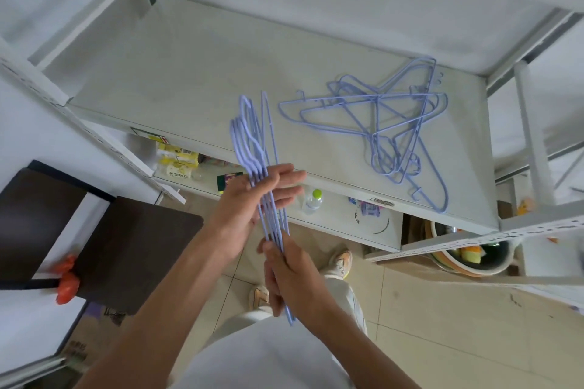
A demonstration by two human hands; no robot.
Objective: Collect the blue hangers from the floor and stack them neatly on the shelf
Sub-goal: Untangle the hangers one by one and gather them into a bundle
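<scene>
— What's nearest to you?

— My right hand (pixel 286 275), low in the middle. Its fingers are curled round the near end of a bundle of blue hangers (pixel 256 164), which I hold edge-on, so the bundle runs away from me as a narrow sheaf.

— And the other hand?

— My left hand (pixel 252 199) is a little farther and to the left, fingers straight and spread, laid flat against the middle of the bundle. Only the right one actually grips.

— Where does the bundle reach?

— Its far end, with the hooks, stands above the near edge of the shelf (pixel 189 73). I can't tell whether it touches the board.

— Anything under your hands?

— Tiled floor (pixel 442 325) and my two shoes. On a lower shelf behind them stands a bottle with a green cap (pixel 313 200), with yellow packets (pixel 177 161) farther left.

— Further out?

— On the right half of the shelf lies a loose pile of blue hangers (pixel 379 117), crossed over one another at different angles, one of them reaching almost to the near right edge. It is well apart from the bundle in my hands.
</scene>
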